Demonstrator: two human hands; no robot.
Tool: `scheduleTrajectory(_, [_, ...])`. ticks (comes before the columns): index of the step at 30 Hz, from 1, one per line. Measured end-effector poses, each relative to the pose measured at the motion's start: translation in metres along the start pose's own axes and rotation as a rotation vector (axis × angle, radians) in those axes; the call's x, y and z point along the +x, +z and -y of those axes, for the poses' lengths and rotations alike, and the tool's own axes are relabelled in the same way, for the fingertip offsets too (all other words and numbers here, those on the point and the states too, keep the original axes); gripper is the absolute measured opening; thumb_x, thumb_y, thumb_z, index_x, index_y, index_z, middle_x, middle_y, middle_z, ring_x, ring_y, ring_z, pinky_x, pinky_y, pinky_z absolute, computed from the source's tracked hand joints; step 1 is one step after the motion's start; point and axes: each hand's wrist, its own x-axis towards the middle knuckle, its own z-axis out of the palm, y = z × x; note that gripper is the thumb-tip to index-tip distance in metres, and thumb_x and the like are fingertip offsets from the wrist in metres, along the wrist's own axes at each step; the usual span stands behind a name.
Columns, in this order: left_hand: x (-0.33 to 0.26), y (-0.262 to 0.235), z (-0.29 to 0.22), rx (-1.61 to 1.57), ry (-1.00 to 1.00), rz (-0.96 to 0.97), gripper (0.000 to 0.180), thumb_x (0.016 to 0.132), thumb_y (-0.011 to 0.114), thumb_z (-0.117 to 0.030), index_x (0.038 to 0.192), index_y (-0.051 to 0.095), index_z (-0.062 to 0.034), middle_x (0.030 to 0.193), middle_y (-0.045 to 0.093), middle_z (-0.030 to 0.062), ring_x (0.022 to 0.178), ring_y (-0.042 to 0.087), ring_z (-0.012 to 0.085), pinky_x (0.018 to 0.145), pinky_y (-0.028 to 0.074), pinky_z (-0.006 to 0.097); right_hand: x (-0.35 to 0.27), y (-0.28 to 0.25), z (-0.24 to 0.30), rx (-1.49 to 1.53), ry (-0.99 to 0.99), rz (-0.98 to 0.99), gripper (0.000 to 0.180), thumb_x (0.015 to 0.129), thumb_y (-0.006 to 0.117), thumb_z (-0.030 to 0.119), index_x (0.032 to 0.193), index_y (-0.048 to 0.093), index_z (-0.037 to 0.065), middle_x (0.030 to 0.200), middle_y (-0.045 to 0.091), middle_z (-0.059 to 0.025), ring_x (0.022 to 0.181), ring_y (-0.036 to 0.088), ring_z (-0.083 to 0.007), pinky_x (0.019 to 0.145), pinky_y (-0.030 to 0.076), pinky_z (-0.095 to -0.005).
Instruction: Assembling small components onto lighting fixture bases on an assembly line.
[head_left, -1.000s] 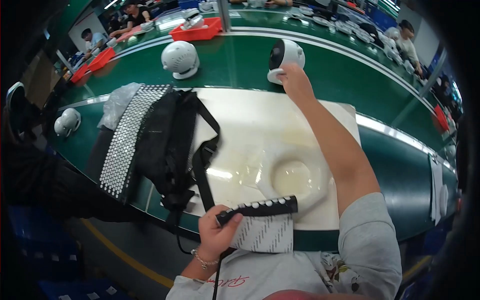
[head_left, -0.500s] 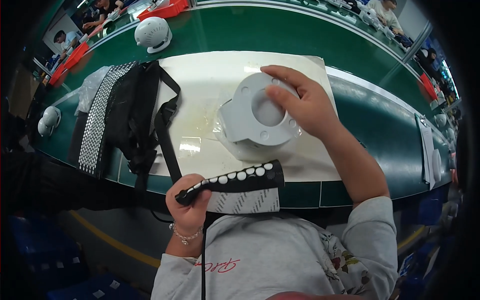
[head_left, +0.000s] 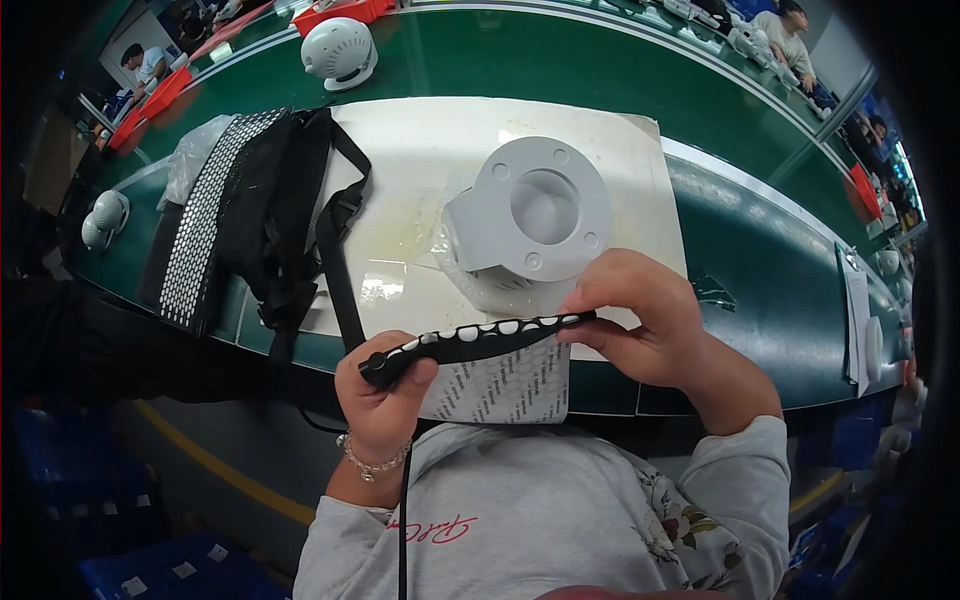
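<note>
A black sheet with white round dots (head_left: pixel 480 338) is stretched between my two hands near the table's front edge. Its printed backing paper (head_left: pixel 500 388) hangs below toward my body. My left hand (head_left: pixel 388 385) grips the rolled left end, thumb on top. With thumb and fingers, my right hand (head_left: pixel 635 315) pinches the right end. Just beyond the sheet stands a pale grey housing (head_left: pixel 470 225) with a round ring-shaped base turned up and a hole in its middle. It rests on clear plastic film, and neither hand touches it.
A white board (head_left: pixel 405 140) covers the middle of the green table. On the left lie a black strapped bag (head_left: pixel 270 200) and a white-dotted black sheet (head_left: pixel 215 215). White rounded devices (head_left: pixel 340 50) stand farther off. A clipboard (head_left: pixel 855 320) is at the right edge. Other people work beyond.
My right hand has left the grey housing and come down to the sheet's right end, now pinching it. The left hand keeps its hold; the sheet is drawn out straighter.
</note>
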Motion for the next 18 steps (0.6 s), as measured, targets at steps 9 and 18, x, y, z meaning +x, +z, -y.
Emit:
scheduleTrajectory(9, [0.001, 0.002, -0.003, -0.014, -0.129, -0.026, 0.017, 0.074, 0.065, -0.006, 0.071, 0.052, 0.0049, 0.059, 0.043, -0.0022, 0.053, 0.035, 0.0041, 0.046, 0.026, 0.019, 0.008, 0.0, 0.004, -0.042, -0.197, -0.087, 0.031, 0.063, 0.069, -0.004, 0.088, 0.054, 0.006, 0.087, 0.058, -0.0097, 0.088, 0.057, -0.0269, 0.072, 0.045, -0.0341])
scheduleTrajectory(18, [0.0, 0.007, -0.002, -0.035, -0.139, -0.013, 0.016, 0.074, 0.065, -0.006, 0.073, 0.054, 0.0044, 0.059, 0.045, -0.0034, 0.053, 0.036, 0.0034, 0.047, 0.027, 0.018, 0.004, 0.018, -0.008, -0.098, -0.221, -0.099, 0.04, 0.063, 0.068, -0.006, 0.096, 0.048, 0.005, 0.085, 0.058, -0.011, 0.08, 0.06, -0.0284, 0.066, 0.046, -0.0335])
